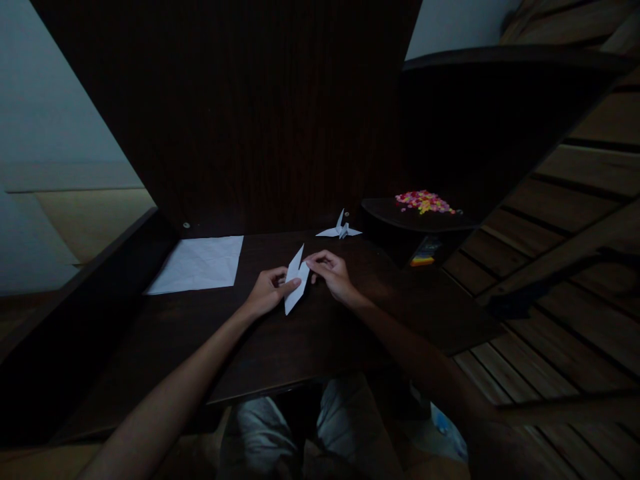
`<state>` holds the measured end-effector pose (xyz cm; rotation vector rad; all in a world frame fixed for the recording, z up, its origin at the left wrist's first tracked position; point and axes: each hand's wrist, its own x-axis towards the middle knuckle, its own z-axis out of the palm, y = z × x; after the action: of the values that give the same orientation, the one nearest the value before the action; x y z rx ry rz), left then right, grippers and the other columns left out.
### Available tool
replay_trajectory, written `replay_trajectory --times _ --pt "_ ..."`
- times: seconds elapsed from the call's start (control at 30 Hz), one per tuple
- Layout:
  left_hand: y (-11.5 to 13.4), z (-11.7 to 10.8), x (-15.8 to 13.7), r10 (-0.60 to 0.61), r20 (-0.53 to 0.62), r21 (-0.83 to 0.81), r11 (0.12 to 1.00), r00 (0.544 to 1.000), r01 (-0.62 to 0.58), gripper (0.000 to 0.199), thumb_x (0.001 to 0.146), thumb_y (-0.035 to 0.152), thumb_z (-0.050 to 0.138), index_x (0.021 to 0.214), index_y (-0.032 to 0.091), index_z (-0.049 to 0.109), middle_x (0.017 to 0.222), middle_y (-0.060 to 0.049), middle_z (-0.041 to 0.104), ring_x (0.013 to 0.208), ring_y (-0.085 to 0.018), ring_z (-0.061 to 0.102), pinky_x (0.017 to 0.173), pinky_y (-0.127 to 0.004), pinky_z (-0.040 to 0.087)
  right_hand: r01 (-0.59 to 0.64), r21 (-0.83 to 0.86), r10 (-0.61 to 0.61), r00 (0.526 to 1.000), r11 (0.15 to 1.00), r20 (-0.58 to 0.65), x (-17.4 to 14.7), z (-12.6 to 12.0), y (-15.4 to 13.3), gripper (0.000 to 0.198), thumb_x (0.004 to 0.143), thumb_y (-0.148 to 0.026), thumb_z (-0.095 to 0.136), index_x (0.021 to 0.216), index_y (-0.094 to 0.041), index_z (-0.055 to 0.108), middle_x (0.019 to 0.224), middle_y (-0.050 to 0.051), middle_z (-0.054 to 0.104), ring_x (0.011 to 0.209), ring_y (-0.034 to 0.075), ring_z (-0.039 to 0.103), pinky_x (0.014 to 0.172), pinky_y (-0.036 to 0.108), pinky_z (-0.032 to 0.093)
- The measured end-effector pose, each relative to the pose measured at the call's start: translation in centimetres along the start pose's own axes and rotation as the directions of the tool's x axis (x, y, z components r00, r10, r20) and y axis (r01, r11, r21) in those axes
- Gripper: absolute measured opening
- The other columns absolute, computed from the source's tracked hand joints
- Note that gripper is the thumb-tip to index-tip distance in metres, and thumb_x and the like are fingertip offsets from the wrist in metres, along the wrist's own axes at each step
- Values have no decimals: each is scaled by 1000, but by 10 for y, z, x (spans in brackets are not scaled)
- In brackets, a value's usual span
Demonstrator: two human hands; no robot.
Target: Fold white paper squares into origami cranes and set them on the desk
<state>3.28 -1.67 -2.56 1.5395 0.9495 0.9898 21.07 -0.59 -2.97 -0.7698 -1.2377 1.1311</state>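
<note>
A folded white origami paper (296, 291), long and pointed with a split at its upper end, is held up over the dark desk. My left hand (271, 291) grips its left side, thumb across the front and fingers behind. At the upper right point of the paper, my right hand (332, 272) pinches the edge between thumb and fingertips. Behind the hands, a finished white paper crane (342, 231) stands on the desk against the back panel. White paper sheets (200, 263) lie flat to the left.
A small curved shelf (385, 212) on the right bears a heap of pink, red and yellow bits (425, 201). Below it is a small colourful item (423, 252). A raised side panel (75, 287) borders the desk on the left, and wooden slats (570, 267) stand at right.
</note>
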Motion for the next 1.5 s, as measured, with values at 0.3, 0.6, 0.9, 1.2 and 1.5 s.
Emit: replay_trajectory --times 0.3,0.6,0.9,1.2,1.5 --pt "3 2 -1 -12 8 97 995 1000 11 39 65 48 72 82 13 67 74 -4 68 66 -17 60 57 -27 46 17 -42 -20 997 999 -69 4 -4 5 36 61 -33 78 80 -21 50 71 -2 63 54 9 53 39 17 33" --pt "2 1 -1 -25 26 101 995 999 22 39 63 47 74 81 13 67 73 -2 66 64 -16 59 57 -26 44 45 -133 -50 998 990 -34 3 -4 5 32 62 -32 78 82 -21 55 62 -4 58 58 11 57 57 25 46" --pt "-4 -3 4 62 -89 61 997 994 -57 35 67 45 71 81 14 67 76 -3 67 68 -17 59 65 -29 47 14 -167 -3 998 986 65 4 -1 12 34 64 -40 75 89 -21 63 83 1 63 79 15 59 71 27 48" --pt "-2 -5 8 217 -171 239 955 961 -173 30 77 47 62 79 18 72 86 -4 64 84 -19 58 80 -29 45 143 -240 -138 990 960 38 1 1 16 22 70 -42 72 75 -20 68 76 1 56 73 14 54 62 26 46" --pt "1 -4 3 306 -201 394 895 931 -209 28 82 43 58 83 19 72 88 -4 60 84 -18 57 80 -30 45 136 -181 -133 991 974 30 -5 5 6 21 68 -41 73 75 -21 72 79 1 54 61 11 54 51 26 50"
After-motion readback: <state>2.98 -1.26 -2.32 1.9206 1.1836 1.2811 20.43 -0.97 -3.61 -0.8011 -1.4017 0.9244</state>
